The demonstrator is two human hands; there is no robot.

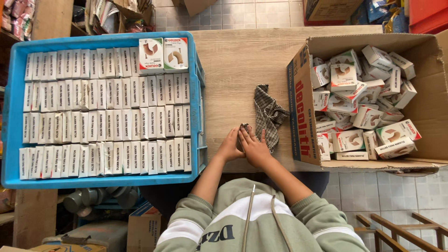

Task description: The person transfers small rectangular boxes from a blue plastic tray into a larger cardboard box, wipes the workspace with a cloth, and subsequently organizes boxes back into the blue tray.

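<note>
Resting together on the wooden table, the left hand and the right hand are meeting at the near edge, right where the near corner of a checked cloth is lying. Both hands are lying over that corner with fingers loosely curled; whether either is actually pinching the fabric I cannot tell, since the fingertips are hiding the contact. The rest of the cloth is trailing away toward the far right, crumpled, just beside the cardboard box.

That box, on the right, is holding a loose jumble of small white cartons. On the left, a blue plastic crate is carrying neat rows of the same cartons standing on edge, with two lying face up at its far right corner.

Judging by this, the hands are busying themselves with the cloth between cartons, and any further handling is calling for a firmer hold on it.
</note>
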